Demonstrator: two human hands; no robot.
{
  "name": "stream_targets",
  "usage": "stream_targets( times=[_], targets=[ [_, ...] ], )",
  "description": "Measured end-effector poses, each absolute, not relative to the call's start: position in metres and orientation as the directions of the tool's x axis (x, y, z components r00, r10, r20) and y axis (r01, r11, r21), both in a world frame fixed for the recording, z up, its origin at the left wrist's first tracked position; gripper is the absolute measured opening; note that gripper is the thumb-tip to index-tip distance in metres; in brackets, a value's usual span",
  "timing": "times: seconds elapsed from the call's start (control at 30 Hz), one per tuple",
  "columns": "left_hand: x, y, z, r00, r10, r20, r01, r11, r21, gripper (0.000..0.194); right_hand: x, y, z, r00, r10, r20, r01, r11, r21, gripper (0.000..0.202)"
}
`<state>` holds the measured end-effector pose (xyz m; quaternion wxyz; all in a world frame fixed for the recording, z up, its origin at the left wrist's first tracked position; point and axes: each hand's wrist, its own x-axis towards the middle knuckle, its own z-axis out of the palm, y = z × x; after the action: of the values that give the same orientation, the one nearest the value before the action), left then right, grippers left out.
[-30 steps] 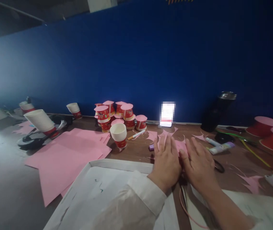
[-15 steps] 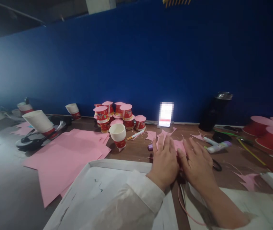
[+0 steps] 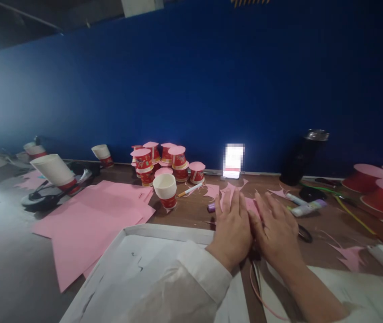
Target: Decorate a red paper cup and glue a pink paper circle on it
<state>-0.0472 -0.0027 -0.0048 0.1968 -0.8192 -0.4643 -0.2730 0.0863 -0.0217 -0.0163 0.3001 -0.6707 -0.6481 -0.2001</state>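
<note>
My left hand [image 3: 233, 224] lies palm down on pink paper [image 3: 252, 206] at the middle right of the table, its fingers stretched out and slightly apart. Beside it, my right hand [image 3: 275, 226] is also flat, fingers extended, its thumb close to the left hand. Pink paper shows between and beyond the fingers; what is under the palms is hidden. A purple cap [image 3: 211, 207] is just left of my left hand. Close to the right hand's outer side are a dark scissor handle [image 3: 305, 233] and a glue stick [image 3: 308, 207].
Red cups with pink tops [image 3: 177, 157] stand stacked near the blue partition [image 3: 191, 89]. White-and-red cups [image 3: 165, 186], pink sheets [image 3: 93, 215] and a white tray [image 3: 167, 231] are to the left. A lit phone [image 3: 233, 161] stands behind the hands; a black bottle [image 3: 301, 159] is farther right.
</note>
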Motion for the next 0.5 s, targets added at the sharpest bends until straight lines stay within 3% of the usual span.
stream_targets(
  times=[0.2,0.33,0.5],
  targets=[
    [-0.0475,-0.0010,-0.0073,0.428,0.666,0.611,0.832,-0.555,0.021,0.052,0.0865,-0.0214,-0.0173,0.075,0.745,0.663,0.992,0.011,-0.124,0.057],
    [-0.0466,-0.0006,-0.0104,0.368,0.726,0.581,0.778,-0.583,0.235,0.062,0.0880,-0.0201,-0.0191,0.067,0.732,0.678,0.985,0.061,-0.163,0.058],
    [-0.0460,0.0012,-0.0112,0.260,0.814,0.519,0.630,-0.551,0.547,0.098,0.0909,-0.0209,-0.0177,0.099,0.679,0.727,0.915,0.225,-0.335,0.064]
  ],
)
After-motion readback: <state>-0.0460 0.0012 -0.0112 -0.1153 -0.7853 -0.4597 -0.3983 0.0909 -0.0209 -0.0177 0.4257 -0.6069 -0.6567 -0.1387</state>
